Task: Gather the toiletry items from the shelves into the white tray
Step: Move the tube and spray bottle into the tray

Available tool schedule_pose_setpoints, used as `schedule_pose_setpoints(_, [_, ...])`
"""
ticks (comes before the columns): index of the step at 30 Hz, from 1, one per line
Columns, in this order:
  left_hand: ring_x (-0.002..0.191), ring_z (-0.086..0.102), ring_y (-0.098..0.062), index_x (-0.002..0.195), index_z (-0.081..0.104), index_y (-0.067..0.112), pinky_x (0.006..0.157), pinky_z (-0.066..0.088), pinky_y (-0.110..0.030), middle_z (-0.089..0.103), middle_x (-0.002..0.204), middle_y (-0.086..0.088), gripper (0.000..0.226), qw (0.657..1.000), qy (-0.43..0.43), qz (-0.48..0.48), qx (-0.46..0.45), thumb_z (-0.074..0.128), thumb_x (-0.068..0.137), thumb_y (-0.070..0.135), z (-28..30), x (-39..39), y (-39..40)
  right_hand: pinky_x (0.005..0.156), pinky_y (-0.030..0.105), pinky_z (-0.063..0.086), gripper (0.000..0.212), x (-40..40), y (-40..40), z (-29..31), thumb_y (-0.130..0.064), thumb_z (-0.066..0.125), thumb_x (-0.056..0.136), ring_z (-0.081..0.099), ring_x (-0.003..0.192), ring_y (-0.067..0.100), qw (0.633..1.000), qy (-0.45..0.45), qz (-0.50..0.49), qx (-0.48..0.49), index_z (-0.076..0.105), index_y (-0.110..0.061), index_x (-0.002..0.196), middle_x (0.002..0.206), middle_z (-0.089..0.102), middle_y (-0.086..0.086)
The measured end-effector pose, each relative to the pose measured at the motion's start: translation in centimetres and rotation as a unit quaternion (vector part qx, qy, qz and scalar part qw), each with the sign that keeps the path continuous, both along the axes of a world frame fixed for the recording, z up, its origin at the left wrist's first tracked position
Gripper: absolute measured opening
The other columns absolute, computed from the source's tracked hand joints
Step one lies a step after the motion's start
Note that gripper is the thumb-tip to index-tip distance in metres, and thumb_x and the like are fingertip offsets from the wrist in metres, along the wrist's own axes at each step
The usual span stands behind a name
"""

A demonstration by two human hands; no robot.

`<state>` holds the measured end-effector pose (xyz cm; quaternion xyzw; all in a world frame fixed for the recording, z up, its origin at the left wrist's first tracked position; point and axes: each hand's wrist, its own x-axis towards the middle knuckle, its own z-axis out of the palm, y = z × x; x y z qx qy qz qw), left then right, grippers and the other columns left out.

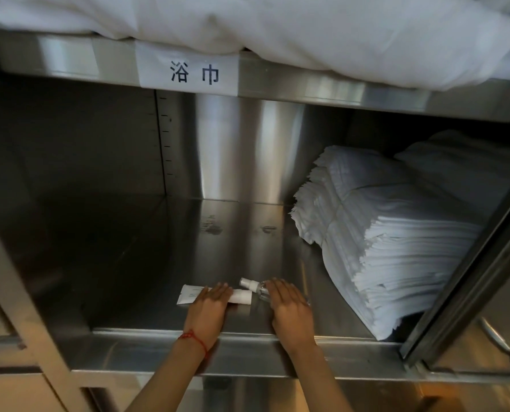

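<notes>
Two hands (left (209, 304), right (289, 304)) cover one tube (188, 294), one bottle (252, 285).

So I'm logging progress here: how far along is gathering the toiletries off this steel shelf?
Nothing looks gathered yet; the white tray is out of view. In hand: the left hand lies over the white squeeze tube, and the right hand over the clear spray bottle with a white cap, both lying on the stainless steel shelf. Left: lifting both items and carrying them to the tray.

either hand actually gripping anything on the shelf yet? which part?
Cannot tell. The left hand lies over the middle of the white tube; the right hand covers the body of the clear spray bottle. Fingers look fairly straight.
</notes>
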<state>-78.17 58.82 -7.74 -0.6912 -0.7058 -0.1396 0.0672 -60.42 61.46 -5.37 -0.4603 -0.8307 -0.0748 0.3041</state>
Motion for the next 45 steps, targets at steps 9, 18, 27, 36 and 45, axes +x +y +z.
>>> schedule_pose_setpoints(9, [0.142,0.019,-0.008,0.148,0.024,0.022,0.116,0.005,-0.025,0.024,0.155,0.003,0.054,1.0,0.008,-0.019,0.003,0.041,0.097,0.011,-0.4,0.3,-1.8,0.077,0.033,0.057,0.064,0.0,-2.5,-0.2,0.002,0.088,0.033,0.071,0.086,0.019,0.999,-0.019,-0.03,0.001,0.074,-0.01,0.095,0.095,0.073,0.006])
schedule_pose_setpoints(18, [0.142,0.017,-0.009,0.148,0.021,0.023,0.116,0.006,-0.027,0.02,0.155,0.002,0.055,0.998,0.016,-0.06,-0.004,0.044,0.098,0.023,-0.2,0.9,-2.8,0.073,0.03,0.057,0.06,0.5,-4.2,-0.4,0.0,0.088,0.035,0.071,0.083,0.019,0.998,-0.012,-0.055,0.012,0.074,-0.01,0.093,0.093,0.073,0.006])
schedule_pose_setpoints(27, [0.078,0.072,-0.016,0.084,0.076,0.007,0.064,0.058,-0.032,0.074,0.088,-0.007,0.063,0.977,0.022,-0.158,0.14,0.095,0.023,0.006,1.1,3.7,-3.8,0.071,0.032,0.058,0.065,3.4,-5.8,0.1,0.008,0.08,0.032,0.07,0.082,0.022,0.995,0.005,-0.101,0.014,0.074,-0.01,0.094,0.093,0.072,0.007])
schedule_pose_setpoints(36, [0.072,0.072,-0.025,0.084,0.075,0.0,0.056,0.057,-0.038,0.073,0.085,-0.015,0.057,0.949,-0.017,-0.225,0.221,0.088,0.029,-0.01,2.2,10.5,-3.7,0.077,0.032,0.056,0.068,10.5,-8.0,1.7,-0.002,0.088,0.032,0.07,0.089,0.021,0.987,-0.02,-0.159,0.027,0.074,-0.009,0.098,0.1,0.072,0.007])
schedule_pose_setpoints(45, [0.077,0.072,-0.024,0.088,0.075,0.0,0.058,0.056,-0.04,0.073,0.089,-0.014,0.065,0.932,-0.022,-0.272,0.237,0.088,0.025,-0.012,2.0,18.6,-5.2,0.075,0.034,0.056,0.071,18.4,-11.5,2.0,-0.006,0.092,0.028,0.071,0.088,0.021,0.974,-0.025,-0.216,0.059,0.076,-0.011,0.097,0.097,0.073,0.007])
